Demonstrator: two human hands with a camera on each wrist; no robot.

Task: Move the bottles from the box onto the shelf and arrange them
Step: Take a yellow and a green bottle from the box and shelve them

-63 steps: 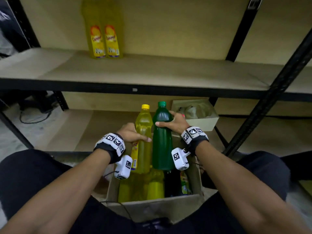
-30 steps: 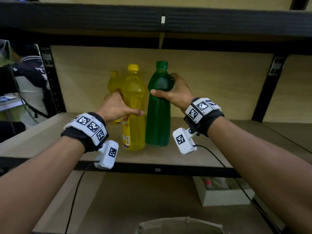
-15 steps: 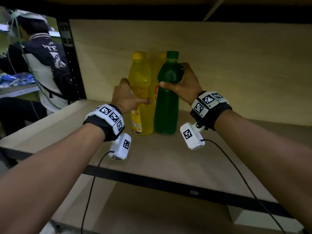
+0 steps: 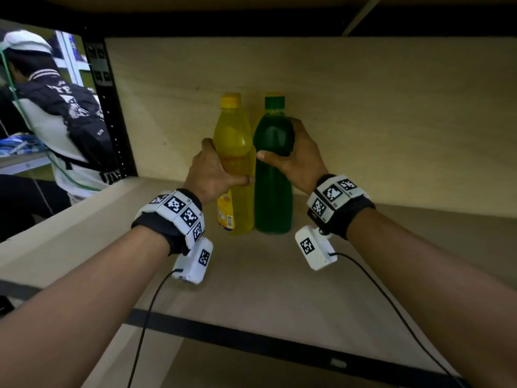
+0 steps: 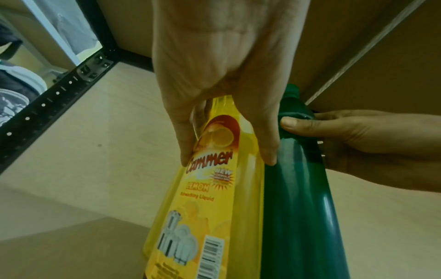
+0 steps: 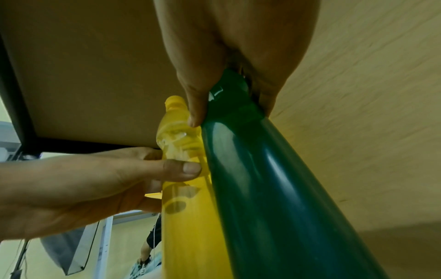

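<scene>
A yellow lemon-liquid bottle [image 4: 233, 130] and a dark green bottle [image 4: 272, 197] stand upright side by side, touching, deep on the wooden shelf board [image 4: 251, 275] near the back panel. My left hand [image 4: 221, 169] grips the yellow bottle's upper body, thumb in front. Around the green bottle's shoulder curls my right hand [image 4: 282, 152]. The left wrist view shows the left hand [image 5: 226, 113] round the yellow bottle [image 5: 214, 198], with the green bottle [image 5: 298, 198] beside it. The right wrist view shows the right hand [image 6: 226, 94] on the green bottle [image 6: 274, 188]. Whether the bases touch the board is unclear.
A black upright post [image 4: 112, 121] bounds the shelf on the left; a person in a dark and white jacket [image 4: 56, 113] stands beyond it. The upper shelf's underside hangs close above the caps. The board stretches bare to the right, with a black front rail [image 4: 251, 340].
Both bottles came up out of the box and onto the shelf in my hands. Since half a second ago they have moved further back toward the panel, still held.
</scene>
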